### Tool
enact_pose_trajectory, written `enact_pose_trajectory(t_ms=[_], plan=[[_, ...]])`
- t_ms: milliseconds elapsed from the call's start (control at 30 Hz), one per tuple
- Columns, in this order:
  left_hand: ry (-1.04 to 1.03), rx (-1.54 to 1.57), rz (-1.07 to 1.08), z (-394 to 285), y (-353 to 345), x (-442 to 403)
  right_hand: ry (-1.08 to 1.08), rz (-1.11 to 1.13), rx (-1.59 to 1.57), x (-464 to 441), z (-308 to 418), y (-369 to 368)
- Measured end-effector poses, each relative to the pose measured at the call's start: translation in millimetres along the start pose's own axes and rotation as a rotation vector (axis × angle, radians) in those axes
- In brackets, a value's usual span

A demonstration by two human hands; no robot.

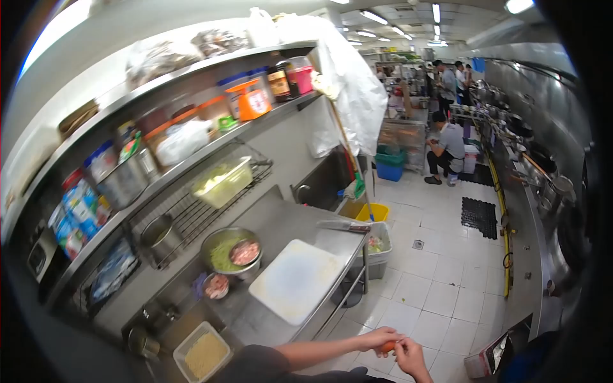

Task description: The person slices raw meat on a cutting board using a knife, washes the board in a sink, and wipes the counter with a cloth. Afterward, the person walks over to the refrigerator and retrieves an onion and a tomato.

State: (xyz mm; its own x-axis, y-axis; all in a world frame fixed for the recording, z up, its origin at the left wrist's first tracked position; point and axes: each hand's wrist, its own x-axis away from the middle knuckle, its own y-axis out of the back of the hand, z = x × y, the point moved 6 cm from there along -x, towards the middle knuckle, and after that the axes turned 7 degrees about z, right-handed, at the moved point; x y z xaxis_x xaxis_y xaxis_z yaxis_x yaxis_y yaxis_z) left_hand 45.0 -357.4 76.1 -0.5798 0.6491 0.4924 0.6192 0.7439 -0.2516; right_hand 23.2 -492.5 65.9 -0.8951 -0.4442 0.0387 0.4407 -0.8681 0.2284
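Observation:
My left hand (pixel 377 338) reaches in from the lower left, fingers curled around a small orange-red, carrot-like piece (pixel 387 346). The fingers of my right hand (pixel 411 357) are pinched against the other end of that piece. Both hands hover over the tiled floor, off the front edge of the steel counter (pixel 249 319). To their upper left, a white cutting board (pixel 297 281) lies on the counter. A knife (pixel 345 226) rests beyond the board near the counter's edge.
A steel bowl (pixel 209 250) of shredded greens holds a smaller bowl of pink meat (pixel 245 253). Nearby are another meat bowl (pixel 216 286) and a tub of yellowish food (pixel 203 352). A bin (pixel 380 262) stands past the counter. A person (pixel 450 147) crouches farther down the aisle.

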Motion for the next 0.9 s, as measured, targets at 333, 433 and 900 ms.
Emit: enact_pose_trajectory(t_ms=[333,433,900], plan=[[0.100,0.259,0.074,-67,54,-235,-0.057,-0.222,-0.159,-95,-69,186],[0.129,0.172,0.047,-108,87,-275,-0.138,0.040,-0.532,-157,-62,215],[-0.715,-1.434,-1.589,-665,503,8,-0.300,0.200,-0.827,-575,-95,337]])
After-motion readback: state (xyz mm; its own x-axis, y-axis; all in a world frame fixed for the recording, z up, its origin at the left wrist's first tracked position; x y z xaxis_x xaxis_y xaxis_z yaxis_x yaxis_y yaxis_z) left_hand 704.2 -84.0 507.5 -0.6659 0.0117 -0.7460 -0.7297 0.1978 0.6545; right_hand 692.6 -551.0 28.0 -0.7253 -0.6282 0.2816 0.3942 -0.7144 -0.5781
